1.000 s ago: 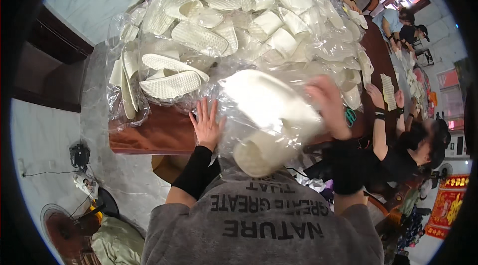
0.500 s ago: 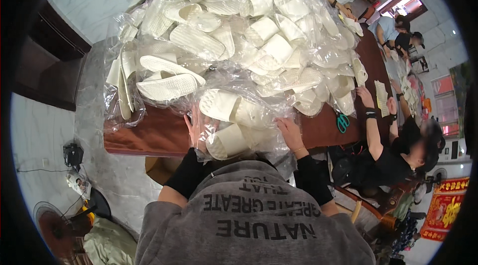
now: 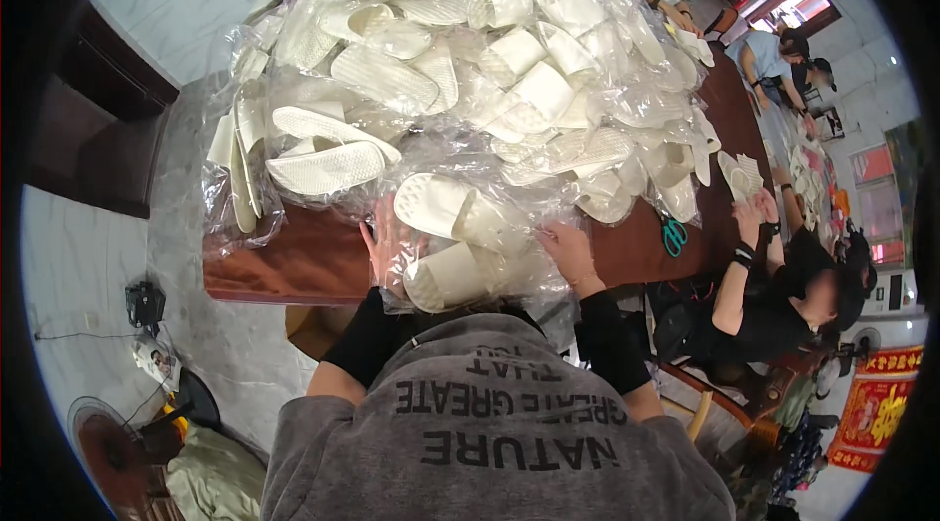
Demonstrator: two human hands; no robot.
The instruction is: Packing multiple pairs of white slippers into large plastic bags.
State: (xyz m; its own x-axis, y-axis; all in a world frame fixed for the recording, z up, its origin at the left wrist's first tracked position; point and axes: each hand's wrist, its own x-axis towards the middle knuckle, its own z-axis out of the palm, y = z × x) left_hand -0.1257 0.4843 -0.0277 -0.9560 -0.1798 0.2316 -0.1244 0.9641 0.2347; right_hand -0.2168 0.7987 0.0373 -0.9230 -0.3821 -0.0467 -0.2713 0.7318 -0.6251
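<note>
Both hands rest on a clear plastic bag (image 3: 470,227) holding a pair of white slippers (image 3: 455,242) at the near edge of a brown table (image 3: 294,261). Left hand (image 3: 382,242) lies flat and open against the bag's left side, fingers spread and pointing away from the body, partly seen through the plastic. Right hand (image 3: 568,252) lies on the bag's right side, fingers loosely open and turned inward toward the slippers; whether it pinches the plastic cannot be told. Each forearm wears a black sleeve, and a grey printed top fills the view below the hands.

Between the two hands, one slipper lies sole up, and the other sits just below it with its open end facing the body. Beyond the hands, a large heap (image 3: 470,71) of similar bagged white slippers covers most of the table, touching the bag being held. To the left of the left hand, more bagged slippers hang over the table's corner.

Right of the right hand, teal-handled scissors (image 3: 674,235) lie on the table. Farther right, another person (image 3: 783,296) in black sits at the table, holding a white slipper up with both hands. More people work at the far end. Down to the left of the left hand, a fan (image 3: 113,448) stands on the pale floor.
</note>
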